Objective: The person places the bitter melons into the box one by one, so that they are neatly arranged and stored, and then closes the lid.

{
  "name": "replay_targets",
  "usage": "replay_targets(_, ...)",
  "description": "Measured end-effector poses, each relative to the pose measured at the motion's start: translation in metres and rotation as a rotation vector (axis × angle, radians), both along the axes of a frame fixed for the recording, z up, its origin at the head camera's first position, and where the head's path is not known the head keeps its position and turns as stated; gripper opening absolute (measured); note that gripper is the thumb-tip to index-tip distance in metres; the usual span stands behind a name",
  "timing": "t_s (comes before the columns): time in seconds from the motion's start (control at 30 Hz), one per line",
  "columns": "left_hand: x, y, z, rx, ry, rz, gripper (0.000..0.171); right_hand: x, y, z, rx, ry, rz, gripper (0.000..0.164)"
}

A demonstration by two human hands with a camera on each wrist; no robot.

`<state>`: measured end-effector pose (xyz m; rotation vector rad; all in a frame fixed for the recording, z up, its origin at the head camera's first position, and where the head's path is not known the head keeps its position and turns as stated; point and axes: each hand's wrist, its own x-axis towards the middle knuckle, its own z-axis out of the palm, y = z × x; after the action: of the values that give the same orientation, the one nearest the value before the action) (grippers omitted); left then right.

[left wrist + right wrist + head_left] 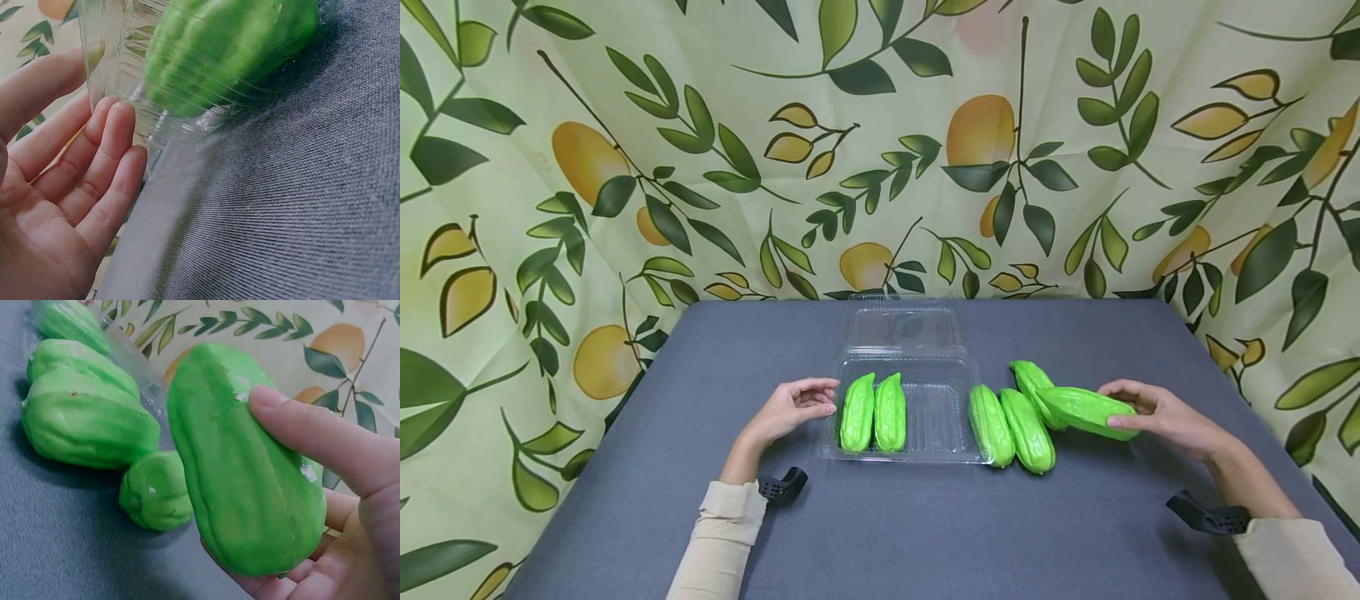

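Note:
My right hand (1161,414) holds a bright green, ridged artificial bitter gourd (1086,411), its thumb on one side and its fingers underneath. White chipped spots mark this gourd (247,459) in the right wrist view. In the head view it overlaps a gourd (1028,375) lying on the table. At the clear plastic container (936,457), my left hand (792,410) has relaxed fingers right at the left wall. Fingertips (122,119) meet that wall in the left wrist view. Two gourds lie side by side in the container's left part, one (857,414) beside the other (891,414).
Two more gourds, one (992,425) and another (1028,432), lie against the container's right side. The container's clear lid (906,327) is folded back behind it. A grey cloth (895,533) covers the table, and a leaf-and-fruit patterned curtain (880,167) hangs behind.

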<state>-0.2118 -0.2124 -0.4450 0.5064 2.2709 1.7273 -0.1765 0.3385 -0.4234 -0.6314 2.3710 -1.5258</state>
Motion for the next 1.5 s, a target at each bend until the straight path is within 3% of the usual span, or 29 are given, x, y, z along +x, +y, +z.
replay_targets(0.8, 0.000, 0.000, -0.001, 0.010, 0.004, -0.006, 0.047, -0.004, -0.028, 0.003, -0.037, -0.011, -0.051, 0.044)
replay_targets(1.13, 0.000, 0.000, -0.002, 0.005, 0.009, -0.007, 0.046, -0.003, -0.039, 0.010, 0.094, -0.053, -0.155, 0.027)
replay_targets(1.5, 0.000, 0.000, -0.001, 0.004, 0.014, -0.006, 0.046, 0.000, -0.052, 0.012, 0.065, -0.085, -0.181, 0.022)
